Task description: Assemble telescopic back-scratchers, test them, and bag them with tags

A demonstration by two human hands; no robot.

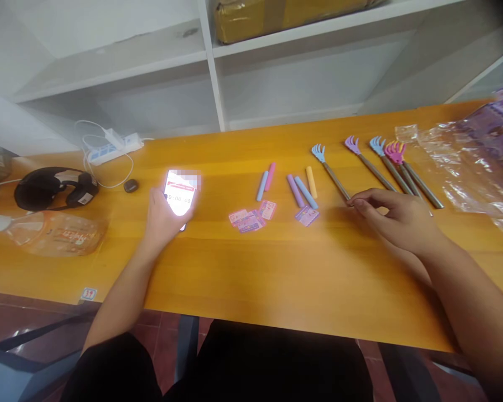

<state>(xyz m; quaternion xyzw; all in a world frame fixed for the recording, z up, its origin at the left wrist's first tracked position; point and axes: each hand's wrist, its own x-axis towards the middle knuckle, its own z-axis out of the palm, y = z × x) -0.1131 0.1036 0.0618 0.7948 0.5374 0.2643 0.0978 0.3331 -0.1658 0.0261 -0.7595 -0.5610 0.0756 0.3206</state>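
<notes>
My left hand (pixel 164 216) is wrapped round a phone (pixel 180 195) with a bright screen showing timer digits. My right hand (pixel 396 215) pinches the lower end of a metal rod with a light-blue claw head (pixel 318 152). More rods, with a purple claw (pixel 352 145), a blue claw (pixel 377 146) and a pink claw (pixel 395 152), lie behind and beside that hand. Between my hands are pink and blue tubes (pixel 262 186), purple, blue and yellow tubes (pixel 305 192), several small printed cards (pixel 250 221) and a purple card (pixel 307 216).
At the left are a large bottle (pixel 58 233), a black strapped device (pixel 56 188), a small black case (pixel 131 185) and a power strip (pixel 115 149) with white cables. Clear plastic packaging (pixel 465 162) covers the table's right end. White shelves (pixel 212 72) stand behind.
</notes>
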